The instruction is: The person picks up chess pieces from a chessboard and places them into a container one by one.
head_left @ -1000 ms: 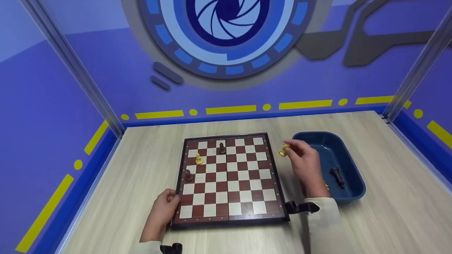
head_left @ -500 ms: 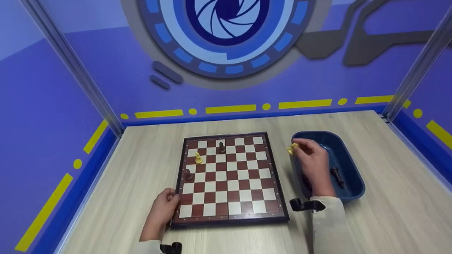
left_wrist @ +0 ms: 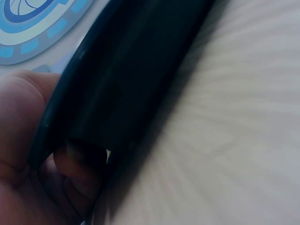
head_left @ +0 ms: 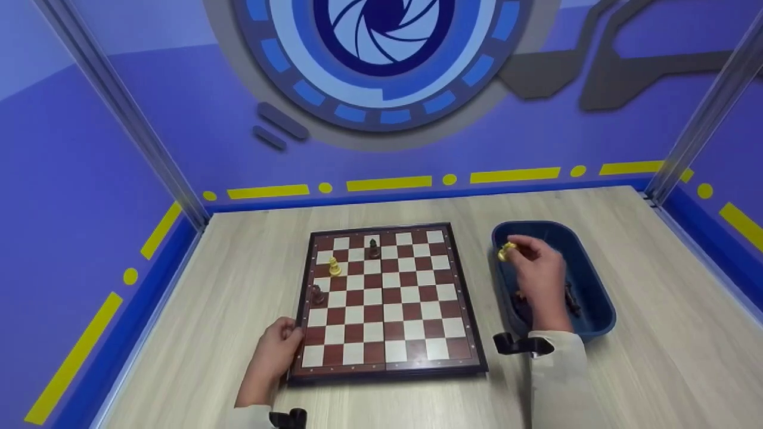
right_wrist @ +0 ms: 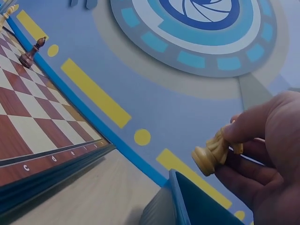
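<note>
Two hands are at work over the table (head_left: 250,256). The left hand (head_left: 277,348) grips the chessboard (head_left: 417,298) by its left edge near the lower corner, fingers curled against the side, presumably to keep it from sliding. The right hand (head_left: 541,280) pinches a pale yellow chess piece (head_left: 505,252) between thumb and fingers, above the left side of the blue bin (head_left: 563,236). Held by its upper part, the piece leaves its base free, which probably makes for easy handling without bumping the rim.

The pinched piece is tilted, its base pointing away from the palm. Its round, stepped foot has a slight sheen; the carved top looks like a knight's, though the fingers hide much of it. On the board stand a yellow piece (head_left: 334,267) and two dark pieces (head_left: 374,249), widely spaced; other dark pieces (head_left: 572,301) lie in the bin.
</note>
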`<state>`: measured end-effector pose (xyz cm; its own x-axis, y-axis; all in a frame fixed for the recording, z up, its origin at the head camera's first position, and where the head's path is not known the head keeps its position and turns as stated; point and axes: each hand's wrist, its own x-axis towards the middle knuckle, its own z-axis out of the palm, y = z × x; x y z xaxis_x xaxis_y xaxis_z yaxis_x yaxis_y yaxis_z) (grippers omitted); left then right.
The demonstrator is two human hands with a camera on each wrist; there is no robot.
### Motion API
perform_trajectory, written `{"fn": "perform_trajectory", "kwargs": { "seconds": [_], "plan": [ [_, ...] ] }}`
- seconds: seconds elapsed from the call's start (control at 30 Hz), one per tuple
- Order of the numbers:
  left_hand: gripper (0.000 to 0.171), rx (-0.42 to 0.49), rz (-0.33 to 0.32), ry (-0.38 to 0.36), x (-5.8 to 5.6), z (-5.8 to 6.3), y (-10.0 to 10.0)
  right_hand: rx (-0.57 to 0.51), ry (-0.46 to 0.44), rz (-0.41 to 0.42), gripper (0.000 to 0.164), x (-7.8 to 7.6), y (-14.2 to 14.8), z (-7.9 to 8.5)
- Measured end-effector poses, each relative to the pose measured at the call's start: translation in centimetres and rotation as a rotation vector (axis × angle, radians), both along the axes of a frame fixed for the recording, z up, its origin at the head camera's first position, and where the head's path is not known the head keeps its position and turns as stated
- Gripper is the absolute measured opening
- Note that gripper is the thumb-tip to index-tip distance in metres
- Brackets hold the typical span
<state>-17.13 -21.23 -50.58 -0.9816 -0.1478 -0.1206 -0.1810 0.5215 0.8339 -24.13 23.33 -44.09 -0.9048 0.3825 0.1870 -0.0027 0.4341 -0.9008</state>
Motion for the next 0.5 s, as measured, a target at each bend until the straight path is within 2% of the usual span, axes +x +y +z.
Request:
{"fn": "perform_trajectory", "kwargs": {
  "seconds": [0.27, 0.5],
  "plan": [
    [0.017, -0.009, -0.004, 0.007, 0.06, 0.1, -0.05, 0.03, -0.066, -0.029, 0.025, 0.02, 0.32, -0.21],
    [0.021, -0.023, -0.005, -0.016, -0.07, 0.02, -0.01, 0.103, -0.059, -0.052, 0.023, 0.15, 0.39, -0.45]
  ]
}}
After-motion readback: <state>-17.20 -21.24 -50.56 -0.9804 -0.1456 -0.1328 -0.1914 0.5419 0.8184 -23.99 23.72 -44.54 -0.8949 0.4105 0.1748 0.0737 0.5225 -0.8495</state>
